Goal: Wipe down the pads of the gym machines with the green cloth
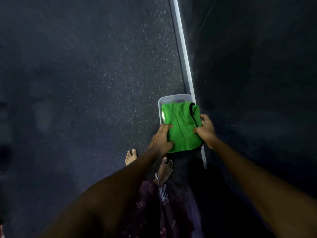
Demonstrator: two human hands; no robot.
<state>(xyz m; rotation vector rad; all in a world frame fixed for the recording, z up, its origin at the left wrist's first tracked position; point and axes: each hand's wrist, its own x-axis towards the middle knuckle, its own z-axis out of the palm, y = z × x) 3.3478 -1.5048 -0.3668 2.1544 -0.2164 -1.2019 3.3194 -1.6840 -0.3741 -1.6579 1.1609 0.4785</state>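
The green cloth [181, 127] is stretched out between both hands, held above a clear plastic tub [173, 98] that sits on the dark speckled floor [85, 83]. The left hand [162, 138] grips the cloth's near-left edge, fingers curled over the top and thumb tucked beneath. The right hand [206, 129] pinches the opposite edge, thumb on top of the fabric, the other fingers bent round its black-trimmed border. The cloth covers most of the tub, so only the tub's far rim and left wall show; what lies inside I can't make out. Just beside the tub, on its right, a pale metal rail [182, 48] runs away along the floor, and beyond the rail stands a big dark surface [257, 83], too dim to identify. Nearer than the tub, two bare feet [131, 156] stand on the floor, below the cloth.
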